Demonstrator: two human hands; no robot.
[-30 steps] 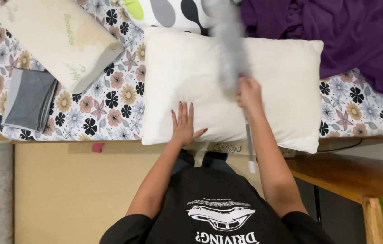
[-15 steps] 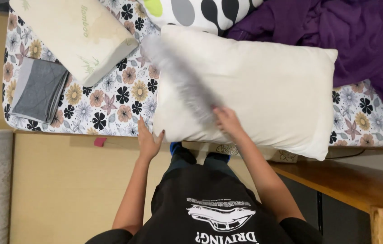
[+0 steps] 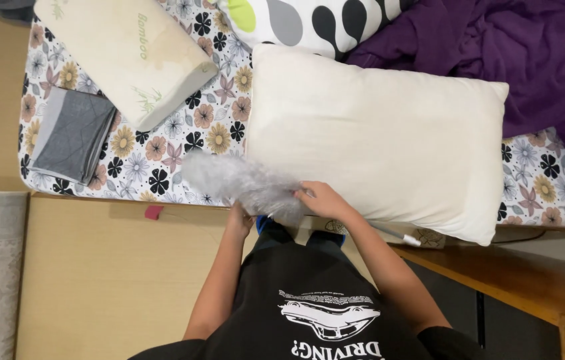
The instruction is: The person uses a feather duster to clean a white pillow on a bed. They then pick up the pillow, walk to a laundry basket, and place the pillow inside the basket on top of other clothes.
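Duster, grey and fluffy, lay blurred across the flowered mattress edge beside the white pillow, right hand fingers curled around its handle, left hand fingers unclear; loose grip risked dropping it.

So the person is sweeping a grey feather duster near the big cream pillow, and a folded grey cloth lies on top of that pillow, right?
Not quite. The head view shows the folded grey cloth lying on the floral bedsheet, well away from the big cream pillow. The rest holds: the right hand sweeps a grey feather duster near that pillow.
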